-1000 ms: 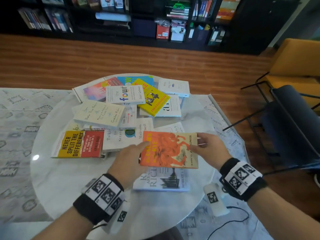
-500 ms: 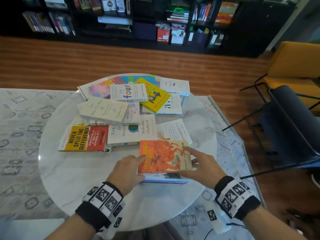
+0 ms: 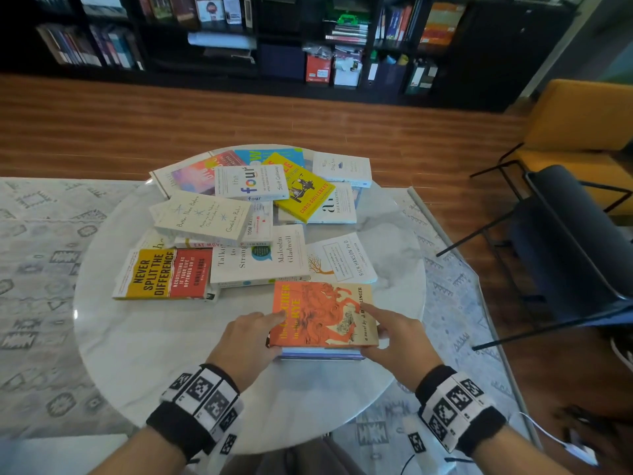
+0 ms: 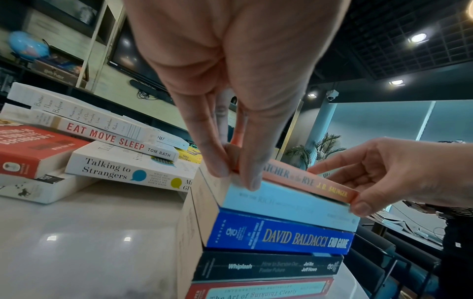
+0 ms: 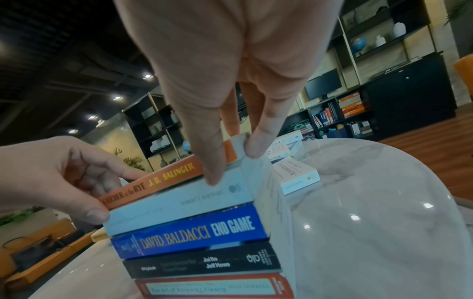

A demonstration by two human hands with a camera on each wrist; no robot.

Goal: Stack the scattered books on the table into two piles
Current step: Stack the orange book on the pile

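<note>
A round white marble table stood on a pale patterned rug, with dark bookshelves beyond a wooden floor and a yellow chair at the right; most of the table's far half was covered by scattered books, lying flat and overlapping, among them a yellow-and-red one at the left and a white one beside it. Near the front edge one pile had been built; an orange book lay on top of it, above a pale blue book, a blue one, a black one and a red one at the bottom. The orange book was gripped at its left end by the left hand, thumb against the near edge and fingers over the cover; its right end was pinched in the same way by the right hand, thumb pressed at the spine's corner and index finger laid on the cover. Both hands were closed on the book only lightly, the fingers partly curled; whether its far end sat fully flat could not be told.
</note>
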